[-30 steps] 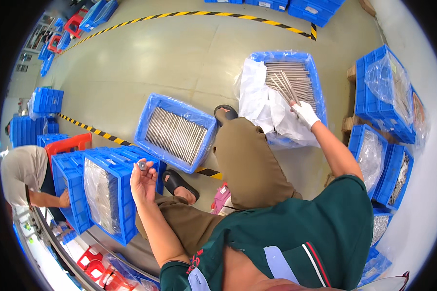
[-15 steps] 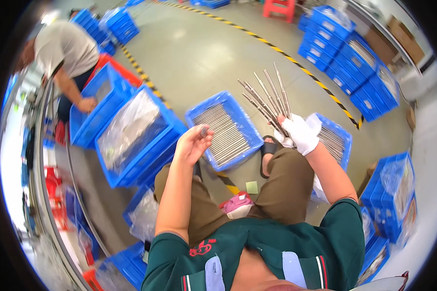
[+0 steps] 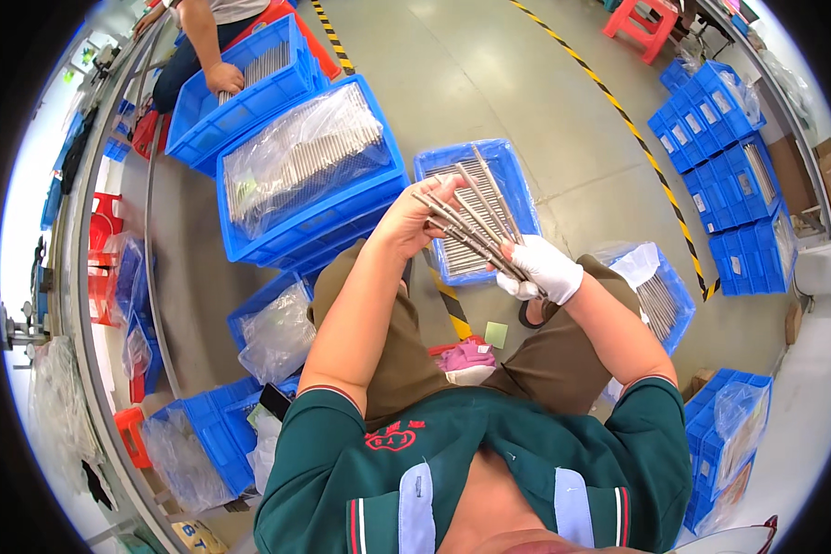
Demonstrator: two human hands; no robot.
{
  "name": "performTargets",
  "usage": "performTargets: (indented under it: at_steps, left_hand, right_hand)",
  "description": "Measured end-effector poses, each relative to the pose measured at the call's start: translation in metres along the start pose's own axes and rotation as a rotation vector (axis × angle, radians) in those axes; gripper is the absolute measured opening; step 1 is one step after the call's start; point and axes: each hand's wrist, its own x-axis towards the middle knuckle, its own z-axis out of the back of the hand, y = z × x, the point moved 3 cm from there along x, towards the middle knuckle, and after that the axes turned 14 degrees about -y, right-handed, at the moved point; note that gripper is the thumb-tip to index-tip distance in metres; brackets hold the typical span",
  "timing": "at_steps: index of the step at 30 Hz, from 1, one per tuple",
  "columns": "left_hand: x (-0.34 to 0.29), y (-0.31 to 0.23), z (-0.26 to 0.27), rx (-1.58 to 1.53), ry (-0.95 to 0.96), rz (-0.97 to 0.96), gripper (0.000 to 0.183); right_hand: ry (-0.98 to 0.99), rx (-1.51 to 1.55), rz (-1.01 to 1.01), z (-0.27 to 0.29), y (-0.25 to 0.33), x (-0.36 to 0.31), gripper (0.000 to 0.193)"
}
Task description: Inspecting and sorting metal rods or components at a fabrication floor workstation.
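Observation:
My right hand [image 3: 547, 269], in a white glove, is closed around one end of a fanned bundle of several slim metal shafts [image 3: 478, 236] with stepped ends. My bare left hand [image 3: 419, 218] has its fingers bent around the other end of part of the bundle. A few shafts splay apart from the rest and point away from me. Below and beyond the bundle, a blue bin [image 3: 529, 189] on the floor holds rows of similar shafts. Beside my right knee is another blue bin [image 3: 684, 309] with shafts and clear plastic in it.
Stacked blue bins [image 3: 291, 242] with plastic-covered shafts stand at my left; a co-worker's hand [image 3: 223, 78] reaches into the bin beyond. More blue bins [image 3: 748, 258] are stacked at right. A red stool [image 3: 639, 28] stands far off. Yellow-black tape [image 3: 609, 97] marks the floor.
My left hand has moved right and now grips part of the bundle. The shafts have tipped from pointing up and away to leaning left. The whole view has shifted too.

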Motion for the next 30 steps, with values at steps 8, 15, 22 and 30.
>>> performTargets:
  at_steps: [8,15,22,30]
  left_hand:
    - [-0.009,0.006,-0.004,0.140,-0.020,-0.095,0.026]
    - [-0.007,0.001,0.007,0.083,-0.264,-0.330,0.024]
    - [-0.026,-0.077,0.057,-0.133,-0.553,-0.823,0.013]
    - [-0.039,-0.007,-0.015,0.813,-0.655,-1.215,0.010]
  right_hand:
    - [0.057,0.037,-0.057,-0.009,-0.004,0.001,0.045]
    - [0.236,0.098,-0.139,-0.013,-0.006,-0.002,0.050]
    - [0.258,0.094,-0.054,-0.006,-0.005,-0.005,0.052]
    - [0.094,0.589,-0.082,-0.007,-0.012,0.027,0.013]
